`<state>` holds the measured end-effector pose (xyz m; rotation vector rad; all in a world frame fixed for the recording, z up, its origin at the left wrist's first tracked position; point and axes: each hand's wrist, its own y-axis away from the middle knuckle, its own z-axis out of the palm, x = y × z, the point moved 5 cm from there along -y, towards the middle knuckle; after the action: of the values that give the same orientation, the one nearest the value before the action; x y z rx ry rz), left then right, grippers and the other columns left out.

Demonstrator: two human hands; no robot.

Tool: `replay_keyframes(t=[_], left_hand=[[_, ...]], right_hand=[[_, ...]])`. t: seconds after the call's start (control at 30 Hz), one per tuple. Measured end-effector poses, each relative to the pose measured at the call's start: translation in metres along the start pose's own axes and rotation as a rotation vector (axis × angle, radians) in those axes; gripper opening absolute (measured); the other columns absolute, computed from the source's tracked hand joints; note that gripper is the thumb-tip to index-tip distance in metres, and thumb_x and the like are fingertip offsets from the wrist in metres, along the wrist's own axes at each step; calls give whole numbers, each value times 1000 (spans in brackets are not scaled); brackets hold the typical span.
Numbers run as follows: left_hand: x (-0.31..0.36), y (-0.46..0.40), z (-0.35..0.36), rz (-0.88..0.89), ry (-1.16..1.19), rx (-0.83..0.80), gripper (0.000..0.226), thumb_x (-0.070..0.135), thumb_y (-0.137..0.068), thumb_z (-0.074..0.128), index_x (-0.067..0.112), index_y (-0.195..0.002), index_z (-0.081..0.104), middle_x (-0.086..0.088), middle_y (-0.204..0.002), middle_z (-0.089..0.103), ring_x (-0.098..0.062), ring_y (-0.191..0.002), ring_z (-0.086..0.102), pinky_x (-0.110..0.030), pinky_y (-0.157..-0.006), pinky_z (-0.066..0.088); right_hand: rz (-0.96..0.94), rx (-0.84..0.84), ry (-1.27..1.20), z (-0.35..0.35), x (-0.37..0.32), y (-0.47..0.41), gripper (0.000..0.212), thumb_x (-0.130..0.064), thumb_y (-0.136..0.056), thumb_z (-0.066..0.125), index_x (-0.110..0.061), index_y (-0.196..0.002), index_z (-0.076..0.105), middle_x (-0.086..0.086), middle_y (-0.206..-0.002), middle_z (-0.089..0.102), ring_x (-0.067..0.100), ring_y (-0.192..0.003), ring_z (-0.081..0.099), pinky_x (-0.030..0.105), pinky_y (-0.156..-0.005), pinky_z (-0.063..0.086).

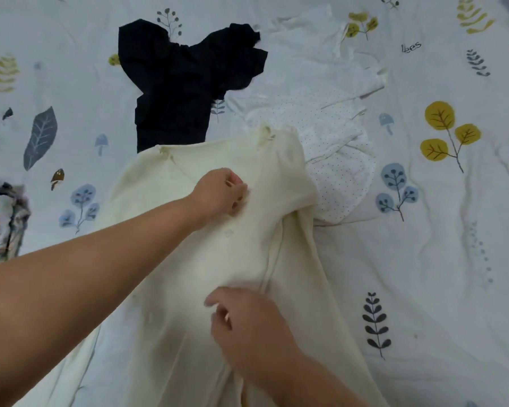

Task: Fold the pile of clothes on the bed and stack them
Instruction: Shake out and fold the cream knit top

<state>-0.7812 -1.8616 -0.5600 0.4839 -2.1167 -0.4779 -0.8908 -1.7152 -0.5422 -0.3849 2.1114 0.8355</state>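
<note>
A long cream garment [188, 259] with small buttons lies spread down the middle of the bed, its top edge near a black garment [182, 83]. My left hand [221, 190] reaches across it and pinches the fabric near the upper middle. My right hand [247, 321] is lower on the same garment, its fingers curled at a fold of the cloth; whether they grip it I cannot tell. A white dotted garment [335, 148] lies crumpled to the right of the cream one. Another white piece [306, 60] sits behind it.
The bed sheet [423, 259] is white with printed leaves, trees and mushrooms. A grey and white crumpled cloth [3, 218] lies at the left edge. Bare sheet extends on the right side.
</note>
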Motion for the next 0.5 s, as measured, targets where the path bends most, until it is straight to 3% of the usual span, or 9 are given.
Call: replay_keyframes(t=[0.1,0.13,0.2,0.3,0.37,0.43,0.5], left_hand=[[-37,38,0,-2,-200,-89,29,33,-91,57,18,-67,51,3,-61,59,-10,-53,51,-25,-58,43],[-49,52,1,-12,-233,-139,32,39,-90,57,19,-65,50,6,-57,57,-7,-50,49,-22,-56,39],[-72,76,3,-32,-256,-249,35,44,-86,61,20,-63,47,8,-55,53,-3,-48,45,-18,-55,37],[-94,97,4,25,-291,-411,42,26,-81,70,20,-58,36,9,-67,41,-3,-56,38,-17,-57,32],[-102,102,2,36,-239,-461,43,11,-82,67,17,-59,31,6,-68,36,-2,-56,36,-16,-57,32],[-112,101,-1,-70,-56,-441,36,4,-87,60,14,-64,34,6,-64,38,0,-51,38,-14,-54,36],[-119,99,-5,-152,72,-399,26,4,-90,56,13,-71,41,12,-56,41,2,-47,39,-13,-49,37]], right_hand=[[-33,548,-62,-92,-2,-15,22,-7,-87,51,-19,-97,66,-4,-83,61,13,-72,53,25,-69,43],[-36,674,-44,-121,-3,-24,23,-4,-88,50,-16,-98,66,0,-88,64,14,-75,55,26,-70,44],[10,759,24,-156,3,-50,28,-3,-92,43,-13,-109,63,6,-102,64,14,-84,56,23,-75,42],[172,678,67,-186,23,-93,37,-10,-94,41,-13,-130,48,11,-123,56,22,-106,52,23,-83,36],[288,509,18,-182,34,-114,45,-29,-93,49,-11,-135,42,11,-128,52,25,-112,50,27,-83,35],[375,317,49,-168,41,-128,53,-43,-88,56,-7,-125,45,8,-116,55,25,-100,52,29,-76,38],[362,269,202,-160,46,-132,39,-37,-84,64,-9,-104,45,2,-91,51,21,-83,50,26,-64,37]])
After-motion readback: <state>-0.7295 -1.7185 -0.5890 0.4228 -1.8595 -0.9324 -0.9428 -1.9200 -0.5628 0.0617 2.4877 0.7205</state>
